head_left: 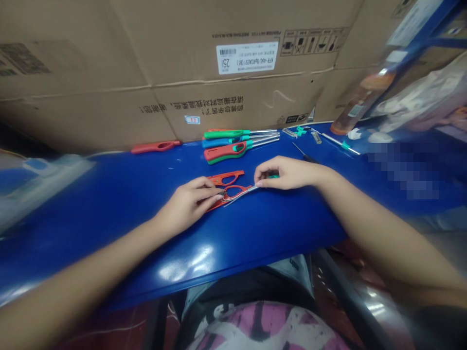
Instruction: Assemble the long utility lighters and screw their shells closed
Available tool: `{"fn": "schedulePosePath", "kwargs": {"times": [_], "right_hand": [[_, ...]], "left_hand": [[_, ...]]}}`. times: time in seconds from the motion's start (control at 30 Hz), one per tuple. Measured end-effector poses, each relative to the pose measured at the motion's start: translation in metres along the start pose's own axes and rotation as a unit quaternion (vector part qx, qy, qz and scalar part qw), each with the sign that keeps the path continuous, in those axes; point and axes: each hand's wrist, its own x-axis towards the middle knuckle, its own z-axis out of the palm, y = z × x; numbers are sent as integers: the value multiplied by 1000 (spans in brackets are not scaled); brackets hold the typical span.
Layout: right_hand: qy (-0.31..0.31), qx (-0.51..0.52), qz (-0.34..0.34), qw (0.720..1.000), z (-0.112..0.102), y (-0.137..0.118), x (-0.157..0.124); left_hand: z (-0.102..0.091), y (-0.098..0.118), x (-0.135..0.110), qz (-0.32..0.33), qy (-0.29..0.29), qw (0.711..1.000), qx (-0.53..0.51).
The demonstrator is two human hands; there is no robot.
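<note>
My left hand [191, 198] is closed in a pinch on a small dark part at the near red lighter handle half [237, 188], which lies on the blue table. Much of that half is hidden under the fingers. From its front runs a thin metal lighter tube [252, 187], and my right hand [286, 172] pinches this tube between thumb and fingertips. A thin wire or rod lies along the handle's near side. Just behind sits another red handle half [228, 178], partly covered by my left fingers. A bit of green plastic [273, 177] shows beneath my right hand.
Several gas lighters [226, 151] with green, blue and red handles lie at the back, beside a red handle [155, 147]. A screwdriver [304, 154] and loose small parts [301, 130] lie behind my right hand. A cardboard box [182, 63] and a bottle [361, 102] border the table.
</note>
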Motion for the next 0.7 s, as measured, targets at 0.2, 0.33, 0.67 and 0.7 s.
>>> {"fn": "schedulePosePath", "kwargs": {"times": [0.2, 0.33, 0.67, 0.7], "right_hand": [[18, -27, -12, 999, 2, 5, 2], [30, -38, -32, 998, 3, 6, 3], [34, -55, -28, 997, 5, 10, 4], [34, -58, -30, 997, 5, 9, 4]], "left_hand": [[0, 0, 1, -5, -1, 1000, -9], [1, 1, 1, 2, 6, 1000, -14], [4, 0, 2, -11, 19, 1000, -11], [4, 0, 2, -12, 19, 1000, -10]]}}
